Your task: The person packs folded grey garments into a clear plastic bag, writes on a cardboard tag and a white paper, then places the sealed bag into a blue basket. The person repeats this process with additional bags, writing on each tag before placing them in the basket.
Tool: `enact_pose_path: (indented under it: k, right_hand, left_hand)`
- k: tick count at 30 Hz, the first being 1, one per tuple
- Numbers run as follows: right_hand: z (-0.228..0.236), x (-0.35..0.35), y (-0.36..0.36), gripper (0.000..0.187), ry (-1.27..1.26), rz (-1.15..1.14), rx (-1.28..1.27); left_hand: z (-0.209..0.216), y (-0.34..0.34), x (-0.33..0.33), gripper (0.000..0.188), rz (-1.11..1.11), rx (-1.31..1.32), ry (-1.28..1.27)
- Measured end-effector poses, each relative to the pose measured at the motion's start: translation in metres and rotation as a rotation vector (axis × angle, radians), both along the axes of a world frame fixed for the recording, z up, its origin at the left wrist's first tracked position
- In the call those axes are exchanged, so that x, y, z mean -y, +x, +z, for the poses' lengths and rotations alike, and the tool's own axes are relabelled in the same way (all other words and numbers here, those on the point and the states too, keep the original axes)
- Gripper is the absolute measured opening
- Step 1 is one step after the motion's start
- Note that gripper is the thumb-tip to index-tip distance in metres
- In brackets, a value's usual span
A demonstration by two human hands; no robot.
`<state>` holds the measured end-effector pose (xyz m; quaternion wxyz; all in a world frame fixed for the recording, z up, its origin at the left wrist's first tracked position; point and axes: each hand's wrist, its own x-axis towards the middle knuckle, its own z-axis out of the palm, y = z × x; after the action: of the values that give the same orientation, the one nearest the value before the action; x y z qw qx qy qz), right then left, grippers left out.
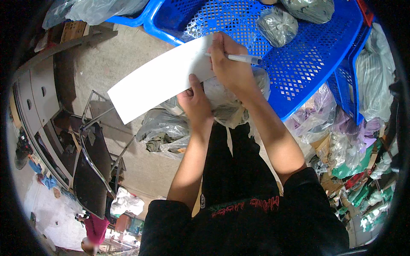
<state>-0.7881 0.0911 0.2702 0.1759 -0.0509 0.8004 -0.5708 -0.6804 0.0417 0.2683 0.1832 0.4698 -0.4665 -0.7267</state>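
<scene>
At the far left, a dark chair with a bent metal-tube frame (pixel 90 175) stands on the bare floor, well apart from the hands. Next comes a long, blank-looking white paper sheet (pixel 149 81), held aloft and slanting up to the right, its far end overlapping the basket's corner in view. Below it on the floor lies a clear plastic bag with dark contents (pixel 164 134).

The left hand (pixel 197 104) has its grip pinching the sheet's lower edge, thumb on top, fingers mostly hidden beneath, presumably because the thin sheet needs backing in mid-air. The right hand (pixel 234 74) sits at the sheet's right end, its grip pressed together on a slim white pen (pixel 243 58) that points left over the paper; this hold seems meant to steer the tip. Whether the tip touches, I cannot tell.

Beyond is a blue perforated plastic basket (pixel 307 70) containing a grey bundle in clear wrap (pixel 277 27); its walls probably stop such slippery bundles sliding away. Farther right, lilac goods in clear plastic (pixel 314 113) lie beside the basket.
</scene>
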Motion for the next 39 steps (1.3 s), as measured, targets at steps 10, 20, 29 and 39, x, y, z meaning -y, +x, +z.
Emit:
enact_pose_path:
  k: [10, 20, 29, 39]
  right_hand:
    - [0.0029, 0.0001, -0.0012, 0.032, 0.059, 0.060, -0.091]
    - [0.0033, 0.0003, 0.0001, 0.031, 0.040, 0.014, -0.076]
    - [0.0029, 0.0001, -0.0010, 0.033, 0.055, -0.015, -0.068]
    - [0.0066, -0.0003, -0.0024, 0.036, 0.036, -0.023, -0.010]
  left_hand:
    - [0.0001, 0.0001, -0.0006, 0.029, -0.007, -0.037, -0.039]
    - [-0.0018, 0.0012, -0.0001, 0.027, 0.000, -0.058, 0.011]
    - [-0.0010, 0.0008, 0.0003, 0.028, -0.014, -0.044, 0.017]
    - [-0.0070, 0.0030, 0.0010, 0.028, -0.031, -0.052, -0.020]
